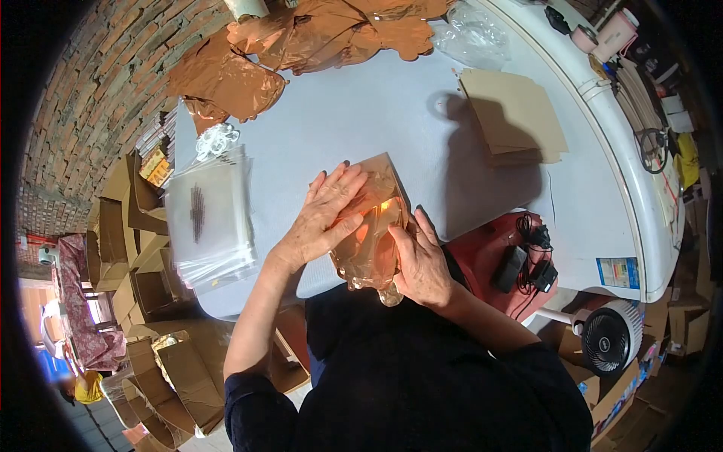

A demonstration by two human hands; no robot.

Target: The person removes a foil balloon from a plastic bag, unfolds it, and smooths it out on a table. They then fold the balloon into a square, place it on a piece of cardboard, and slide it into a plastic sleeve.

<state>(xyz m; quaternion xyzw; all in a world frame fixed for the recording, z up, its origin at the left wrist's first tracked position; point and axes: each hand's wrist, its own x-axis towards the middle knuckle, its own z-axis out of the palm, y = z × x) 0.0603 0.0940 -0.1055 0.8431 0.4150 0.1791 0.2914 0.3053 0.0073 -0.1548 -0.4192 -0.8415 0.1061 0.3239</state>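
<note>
A folded copper-coloured foil balloon [369, 245] lies on a piece of tan cardboard [379, 167] near the front edge of the table. My left hand [324, 215] is spread flat, palm down, across the left side of the foil and cardboard. On the right side, my right hand [424, 260] has its thumb on top of the foil and its fingers along the cardboard's edge, gripping the balloon. The foil's crumpled lower end hangs toward my body between both hands. Parts of the foil under my left palm are hidden.
More copper foil balloons [309, 38] are heaped at the back. Clear plastic sleeves [211, 218] and white ribbon coils [218, 141] lie left. Stacked cardboard sheets [512, 113] sit at right, with black adapters [527, 267] and a fan [608, 339] nearer me. Open boxes [181, 369] stand left.
</note>
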